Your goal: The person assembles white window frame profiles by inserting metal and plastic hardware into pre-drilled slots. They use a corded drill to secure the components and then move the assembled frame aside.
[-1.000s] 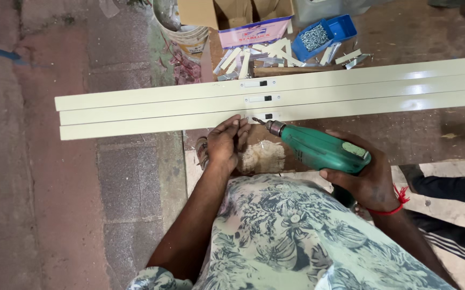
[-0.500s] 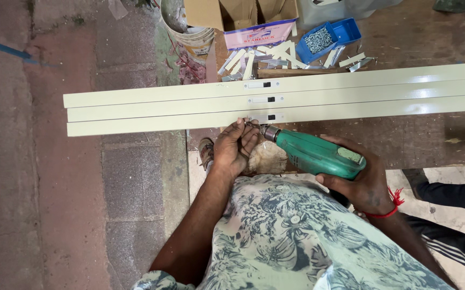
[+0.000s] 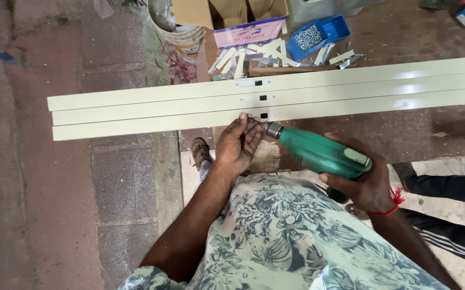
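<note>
From my feed, biggest thing first: three long cream strips (image 3: 350,88) lie side by side across the view, touching edge to edge, running left-right w/ a slight tilt. Each has a small dark slot near its middle. Their right part lies over a brown tabletop (image 3: 404,37); the left part hangs out over the pavement (image 3: 44,204).

Next, the shirt (image 3: 286,236), floral, grey-green, fills the bottom centre.

The drill (image 3: 318,153) is green, sitting just below the nearest strip, nose pointing up-left toward that strip's slot. Its chuck is near the strip's lower edge; I can't tell if the tip touches it.

Right hand (image 3: 364,185) is wrapped shut round the drill's rear grip, red thread at the wrist. Left hand (image 3: 237,145) is curled, fingers bunched at the chuck, fingertips up by the nearest strip's edge; can't tell whether it pinches the bit or just the chuck.

Beyond the strips: a bucket (image 3: 181,32), a cardboard box (image 3: 227,11), a pink packet (image 3: 248,32), a blue tray (image 3: 315,35) w/ small metal bits in it, and loose pale offcuts (image 3: 243,59) scattered by it. A foot in a sandal (image 3: 201,153) shows left of the left hand. A leg in dark striped trousers (image 3: 447,236) at right, prob another person's.
</note>
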`<state>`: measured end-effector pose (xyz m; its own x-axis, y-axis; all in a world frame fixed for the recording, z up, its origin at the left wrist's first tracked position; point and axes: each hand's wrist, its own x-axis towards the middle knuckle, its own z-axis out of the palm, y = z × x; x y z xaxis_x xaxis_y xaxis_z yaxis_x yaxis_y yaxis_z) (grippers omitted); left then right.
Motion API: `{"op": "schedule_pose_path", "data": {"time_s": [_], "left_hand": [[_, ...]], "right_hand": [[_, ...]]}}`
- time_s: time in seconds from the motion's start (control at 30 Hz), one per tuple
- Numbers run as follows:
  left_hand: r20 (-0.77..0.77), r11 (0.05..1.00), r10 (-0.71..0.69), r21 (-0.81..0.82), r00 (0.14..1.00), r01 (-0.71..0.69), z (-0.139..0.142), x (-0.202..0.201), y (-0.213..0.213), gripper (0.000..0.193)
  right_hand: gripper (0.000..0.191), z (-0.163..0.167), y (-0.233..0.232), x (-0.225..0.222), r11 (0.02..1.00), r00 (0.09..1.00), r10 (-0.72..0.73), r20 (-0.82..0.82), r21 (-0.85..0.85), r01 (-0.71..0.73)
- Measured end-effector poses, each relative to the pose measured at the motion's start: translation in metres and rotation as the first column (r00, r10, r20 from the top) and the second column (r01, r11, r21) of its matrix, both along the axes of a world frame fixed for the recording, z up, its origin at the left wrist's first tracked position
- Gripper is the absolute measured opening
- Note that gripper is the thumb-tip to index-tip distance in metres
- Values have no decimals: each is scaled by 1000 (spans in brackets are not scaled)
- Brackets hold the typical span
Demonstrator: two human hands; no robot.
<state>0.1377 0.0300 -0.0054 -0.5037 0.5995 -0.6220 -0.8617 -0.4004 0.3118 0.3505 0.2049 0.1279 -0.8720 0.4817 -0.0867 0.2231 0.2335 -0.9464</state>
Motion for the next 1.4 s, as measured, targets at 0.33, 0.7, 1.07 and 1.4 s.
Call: {"op": "schedule_pose_path", "data": {"time_s": [0.33,0.7,1.07,1.4], "left_hand": [[-622,703,-708,-569,-336,-427,-25,-29,32,19],[-700,820,-568,-432,-434,-375,-37,-41,28,19],[-692,810,-580,-435,-429,-394,-33,-41,27,16],[-709,817,-567,-422,-419,-392,-35,-42,26,16]], "right_hand": [[69,23,28,-10,988,989,-148,-3,39,148],[71,49,42,-58,856,854,-45,518,460,-234],[69,39,35,-85,778,811,20,584,500,-379],[70,48,27,-102,787,763,7,646,467,-403]]}}
